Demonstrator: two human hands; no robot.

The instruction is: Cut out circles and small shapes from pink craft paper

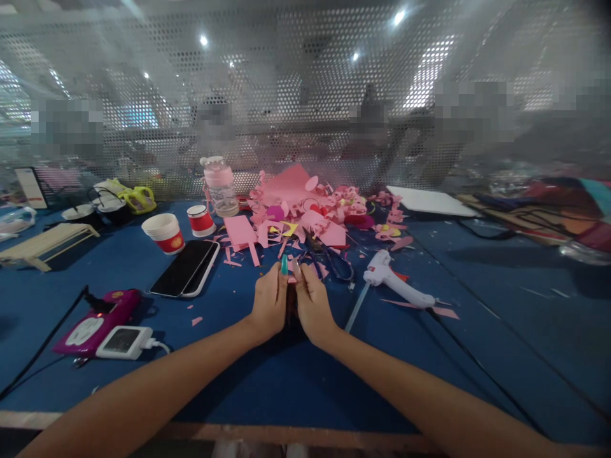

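My left hand [270, 301] and my right hand [312, 304] are pressed close together over the blue table [267, 381], near its middle. Between their fingertips they pinch a small pink paper piece [291, 278], mostly hidden by the fingers. Just beyond the hands lies a pair of scissors [329, 254] with dark handles. A heap of pink paper curls and sheets [305, 203] covers the table behind it. A white glue gun [398, 286] lies to the right of my right hand, its cord running toward the table's right edge.
Two phones [186, 268] lie stacked to the left, with two paper cups [165, 232] and a pink bottle [219, 184] behind. A magenta device and white charger [102, 327] sit near left. A perforated metal screen [305, 95] closes the back. A white board [429, 200] lies far right.
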